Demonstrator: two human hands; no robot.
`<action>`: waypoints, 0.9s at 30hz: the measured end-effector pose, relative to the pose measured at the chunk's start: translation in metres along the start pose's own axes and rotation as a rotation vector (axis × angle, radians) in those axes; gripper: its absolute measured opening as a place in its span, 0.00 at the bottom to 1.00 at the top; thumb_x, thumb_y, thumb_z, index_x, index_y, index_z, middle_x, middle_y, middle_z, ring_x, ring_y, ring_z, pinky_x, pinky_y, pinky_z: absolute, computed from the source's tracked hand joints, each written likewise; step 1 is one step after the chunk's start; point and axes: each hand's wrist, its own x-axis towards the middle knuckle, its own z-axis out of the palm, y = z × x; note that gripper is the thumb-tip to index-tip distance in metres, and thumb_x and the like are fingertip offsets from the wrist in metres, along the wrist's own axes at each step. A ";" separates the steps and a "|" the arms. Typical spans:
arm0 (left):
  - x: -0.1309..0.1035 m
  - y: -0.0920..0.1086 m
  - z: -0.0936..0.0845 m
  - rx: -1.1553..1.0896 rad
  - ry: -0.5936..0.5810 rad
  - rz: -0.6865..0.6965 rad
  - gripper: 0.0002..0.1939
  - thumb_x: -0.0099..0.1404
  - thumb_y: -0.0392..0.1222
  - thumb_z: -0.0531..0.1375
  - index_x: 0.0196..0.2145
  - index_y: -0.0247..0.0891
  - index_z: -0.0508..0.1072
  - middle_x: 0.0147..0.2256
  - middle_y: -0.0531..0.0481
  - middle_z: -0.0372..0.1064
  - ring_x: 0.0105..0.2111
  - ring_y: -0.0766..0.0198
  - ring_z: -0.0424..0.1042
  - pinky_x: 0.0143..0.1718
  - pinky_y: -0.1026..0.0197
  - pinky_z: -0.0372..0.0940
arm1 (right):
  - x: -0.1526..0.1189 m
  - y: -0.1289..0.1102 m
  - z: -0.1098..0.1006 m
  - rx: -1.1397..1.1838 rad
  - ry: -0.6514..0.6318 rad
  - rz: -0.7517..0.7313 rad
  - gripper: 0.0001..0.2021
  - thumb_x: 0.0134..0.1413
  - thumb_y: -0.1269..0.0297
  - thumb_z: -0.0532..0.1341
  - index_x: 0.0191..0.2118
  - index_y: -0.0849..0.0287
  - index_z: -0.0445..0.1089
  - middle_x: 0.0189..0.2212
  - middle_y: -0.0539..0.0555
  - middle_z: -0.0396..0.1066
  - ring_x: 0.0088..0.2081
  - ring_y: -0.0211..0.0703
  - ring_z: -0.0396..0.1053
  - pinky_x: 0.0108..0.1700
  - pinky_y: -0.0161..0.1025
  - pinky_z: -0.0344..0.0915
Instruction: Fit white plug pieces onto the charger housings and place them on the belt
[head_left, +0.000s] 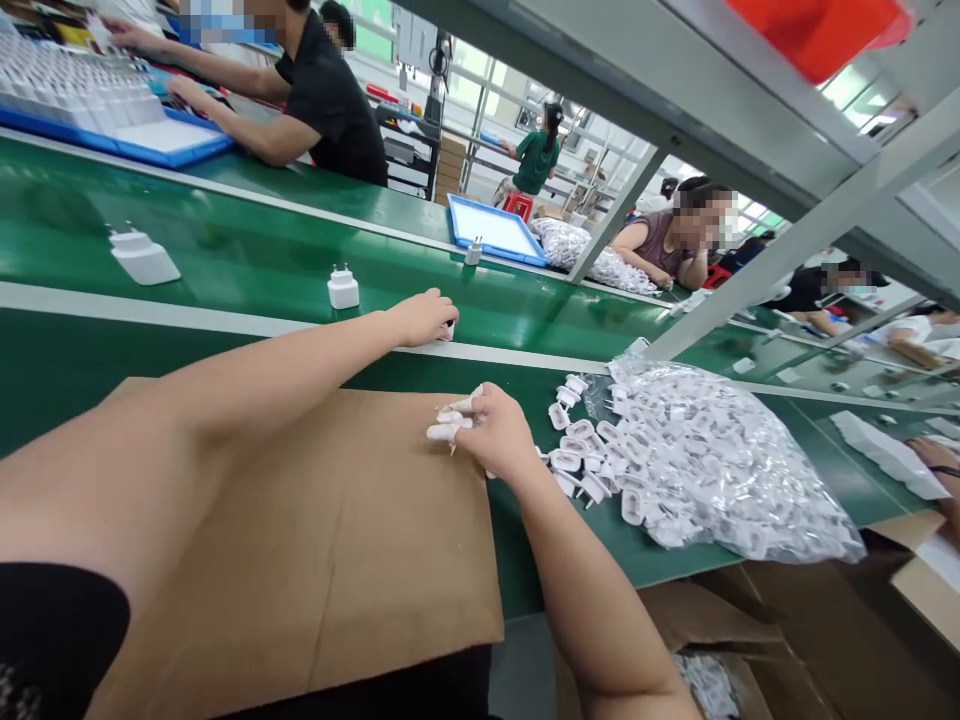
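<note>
My left hand (424,318) reaches across to the near rail of the green conveyor belt. Its fingers are curled over a small white charger piece (448,330), mostly hidden beneath them. Above the right part of a brown cardboard sheet (375,500) is my right hand (491,432), with white coverings on its fingertips. Those fingers are drawn together, and whatever may be between them cannot be made out. Just right of this hand, loose white plug parts (581,440) spill from a clear plastic bag (720,450) full of them.
White plug chargers (343,288) stand apart along the green belt (255,255). Beyond it are a blue-rimmed tray (499,232) and a co-worker in black (337,120) beside a filled tray. A slanted metal post (720,270) rises at right, above an open carton (795,620).
</note>
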 end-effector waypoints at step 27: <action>-0.169 0.088 0.040 -0.951 0.278 -0.113 0.13 0.66 0.51 0.65 0.44 0.44 0.80 0.39 0.48 0.78 0.40 0.53 0.76 0.41 0.54 0.69 | -0.015 -0.007 0.021 -0.158 0.084 -0.316 0.10 0.59 0.62 0.64 0.44 0.49 0.80 0.37 0.52 0.75 0.40 0.46 0.72 0.44 0.44 0.70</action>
